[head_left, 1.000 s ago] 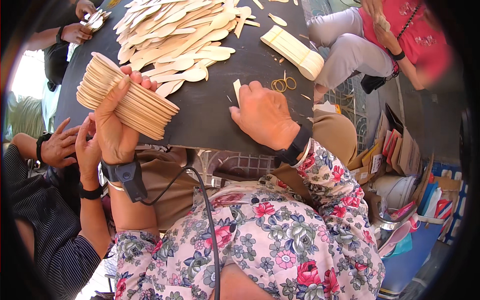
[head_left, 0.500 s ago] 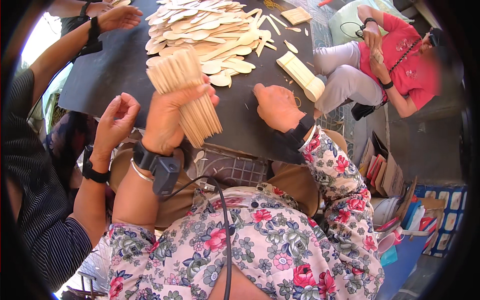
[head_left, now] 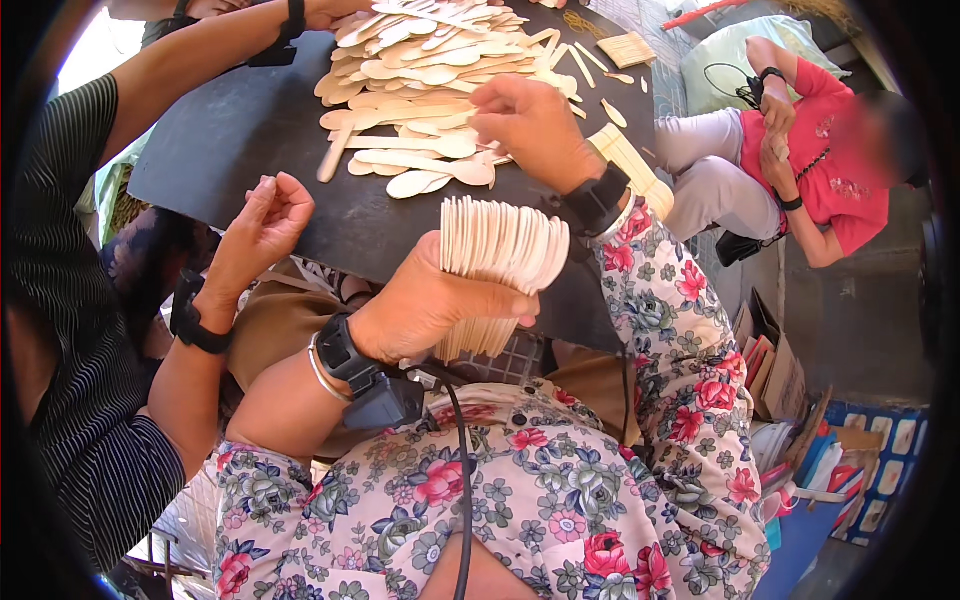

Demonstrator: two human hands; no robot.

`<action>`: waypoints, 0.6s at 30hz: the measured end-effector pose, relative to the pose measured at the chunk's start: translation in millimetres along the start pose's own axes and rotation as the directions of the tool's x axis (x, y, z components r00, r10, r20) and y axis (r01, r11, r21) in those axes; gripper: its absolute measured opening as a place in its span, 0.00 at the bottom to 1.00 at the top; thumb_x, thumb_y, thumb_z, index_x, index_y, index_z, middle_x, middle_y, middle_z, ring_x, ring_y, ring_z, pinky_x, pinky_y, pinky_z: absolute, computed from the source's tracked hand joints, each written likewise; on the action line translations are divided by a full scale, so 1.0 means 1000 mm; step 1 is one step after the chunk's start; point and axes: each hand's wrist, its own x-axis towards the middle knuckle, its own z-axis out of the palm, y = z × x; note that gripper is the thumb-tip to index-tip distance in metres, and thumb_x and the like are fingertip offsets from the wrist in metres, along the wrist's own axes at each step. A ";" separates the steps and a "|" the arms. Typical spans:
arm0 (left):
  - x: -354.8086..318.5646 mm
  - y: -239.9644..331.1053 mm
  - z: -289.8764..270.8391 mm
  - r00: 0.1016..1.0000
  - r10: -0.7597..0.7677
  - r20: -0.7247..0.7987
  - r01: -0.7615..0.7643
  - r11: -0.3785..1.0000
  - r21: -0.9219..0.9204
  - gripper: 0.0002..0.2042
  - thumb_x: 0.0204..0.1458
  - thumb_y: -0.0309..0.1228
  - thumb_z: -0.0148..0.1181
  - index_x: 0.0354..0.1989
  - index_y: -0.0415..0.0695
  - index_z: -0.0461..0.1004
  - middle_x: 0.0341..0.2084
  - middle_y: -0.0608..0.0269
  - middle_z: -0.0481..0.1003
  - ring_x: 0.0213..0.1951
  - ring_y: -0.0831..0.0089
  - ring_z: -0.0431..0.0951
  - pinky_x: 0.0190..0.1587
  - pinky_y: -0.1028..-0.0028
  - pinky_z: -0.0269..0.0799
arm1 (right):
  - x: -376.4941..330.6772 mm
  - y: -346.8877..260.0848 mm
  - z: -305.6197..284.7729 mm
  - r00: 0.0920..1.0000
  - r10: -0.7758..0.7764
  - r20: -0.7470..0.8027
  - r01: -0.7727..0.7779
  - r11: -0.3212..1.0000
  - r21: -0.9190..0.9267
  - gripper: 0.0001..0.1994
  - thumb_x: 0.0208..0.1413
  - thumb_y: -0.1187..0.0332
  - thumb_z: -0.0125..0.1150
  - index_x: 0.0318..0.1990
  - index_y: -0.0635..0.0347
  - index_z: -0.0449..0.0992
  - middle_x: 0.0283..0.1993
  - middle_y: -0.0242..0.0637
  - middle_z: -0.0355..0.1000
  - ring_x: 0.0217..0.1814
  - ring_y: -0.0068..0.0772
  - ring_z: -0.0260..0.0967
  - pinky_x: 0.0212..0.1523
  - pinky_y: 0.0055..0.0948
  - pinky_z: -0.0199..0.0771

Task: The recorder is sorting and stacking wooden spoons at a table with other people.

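My left hand [head_left: 430, 300] is closed round a thick upright bundle of flat wooden spoons [head_left: 505, 240], held in front of my body near the table's front edge. The spoons stand pressed side by side, their rounded ends uppermost. Over the near right side of a large pile of loose wooden spoons [head_left: 425, 70], my right hand [head_left: 535, 130] reaches with bent fingers and thumb apart. No spoon shows between them, though the fingertips are partly hidden. The pile lies on a dark table [head_left: 240, 150], several spoons scattered at its near edge.
A banded bundle of spoons [head_left: 630, 165] lies right of my right hand, partly covered by it. Another bundle [head_left: 627, 48] sits at the far right corner. A co-worker's hand [head_left: 270, 220] is close on my left. Across on the right sits a person in a red shirt [head_left: 825, 160].
My left hand has moved right and turned the bundle, so the rounded ends face up. My right hand has gone from the table's front right to the pile, loosening from a fist.
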 end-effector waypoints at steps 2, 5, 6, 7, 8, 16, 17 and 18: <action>0.001 -0.003 -0.003 0.999 -0.004 -0.050 0.004 1.000 0.000 0.15 0.47 0.18 0.65 0.44 0.38 0.74 0.33 0.62 0.78 0.32 0.76 0.79 0.38 0.76 0.75 | -0.008 0.020 -0.024 0.911 -0.412 0.005 0.231 0.500 -0.835 0.11 0.51 0.67 0.59 0.37 0.65 0.75 0.34 0.45 0.76 0.31 0.43 0.75 0.34 0.36 0.74; 0.006 -0.004 -0.002 0.995 -0.032 -0.094 0.032 0.999 -0.005 0.19 0.43 0.16 0.66 0.46 0.37 0.71 0.34 0.58 0.77 0.33 0.67 0.80 0.36 0.69 0.77 | -0.023 0.033 -0.038 0.966 -0.259 -0.001 0.097 0.366 -0.925 0.11 0.53 0.63 0.58 0.35 0.62 0.75 0.35 0.47 0.73 0.37 0.51 0.72 0.39 0.42 0.72; 0.006 -0.005 -0.002 0.994 -0.043 -0.096 0.044 0.999 0.004 0.19 0.43 0.16 0.66 0.46 0.37 0.71 0.33 0.58 0.77 0.33 0.68 0.80 0.37 0.69 0.77 | -0.026 0.036 -0.038 0.982 -0.187 0.005 0.066 0.321 -0.945 0.12 0.52 0.62 0.59 0.35 0.62 0.75 0.35 0.47 0.73 0.38 0.51 0.71 0.39 0.43 0.72; 0.007 -0.005 -0.001 0.994 -0.053 -0.100 0.055 0.998 0.013 0.18 0.44 0.16 0.66 0.45 0.37 0.71 0.33 0.59 0.77 0.33 0.68 0.80 0.37 0.69 0.77 | -0.030 0.038 -0.035 0.988 -0.152 0.023 0.073 0.331 -0.941 0.11 0.52 0.62 0.60 0.35 0.61 0.75 0.34 0.46 0.72 0.41 0.50 0.71 0.40 0.44 0.72; 0.007 -0.006 -0.001 0.994 -0.053 -0.101 0.054 0.998 0.011 0.18 0.44 0.16 0.66 0.45 0.37 0.71 0.33 0.59 0.77 0.33 0.68 0.80 0.37 0.69 0.77 | -0.032 0.039 -0.031 0.988 -0.151 0.025 0.075 0.330 -0.941 0.11 0.52 0.62 0.60 0.35 0.61 0.75 0.34 0.46 0.72 0.41 0.50 0.71 0.40 0.44 0.72; 0.017 -0.020 -0.014 0.994 -0.017 -0.108 0.029 0.994 0.109 0.16 0.45 0.17 0.65 0.44 0.37 0.72 0.34 0.60 0.77 0.34 0.70 0.80 0.38 0.71 0.77 | -0.025 0.041 -0.034 0.994 -0.111 -0.015 0.030 0.390 -0.920 0.10 0.49 0.64 0.65 0.31 0.61 0.75 0.32 0.45 0.73 0.40 0.46 0.72 0.39 0.41 0.73; 0.018 -0.019 -0.015 0.994 -0.017 -0.108 0.029 0.993 0.111 0.16 0.45 0.17 0.65 0.44 0.37 0.72 0.34 0.60 0.77 0.34 0.70 0.80 0.38 0.71 0.77 | -0.025 0.036 -0.036 0.998 0.034 -0.058 -0.067 0.484 -0.873 0.12 0.49 0.62 0.65 0.32 0.62 0.75 0.32 0.47 0.74 0.41 0.46 0.73 0.41 0.39 0.73; 0.019 -0.018 -0.017 0.992 0.009 -0.127 0.008 0.992 0.126 0.16 0.45 0.18 0.65 0.44 0.37 0.72 0.34 0.59 0.77 0.33 0.70 0.80 0.37 0.71 0.77 | -0.026 0.035 -0.039 0.998 0.034 -0.060 -0.069 0.484 -0.872 0.12 0.49 0.62 0.65 0.32 0.62 0.75 0.32 0.47 0.74 0.41 0.46 0.73 0.41 0.39 0.73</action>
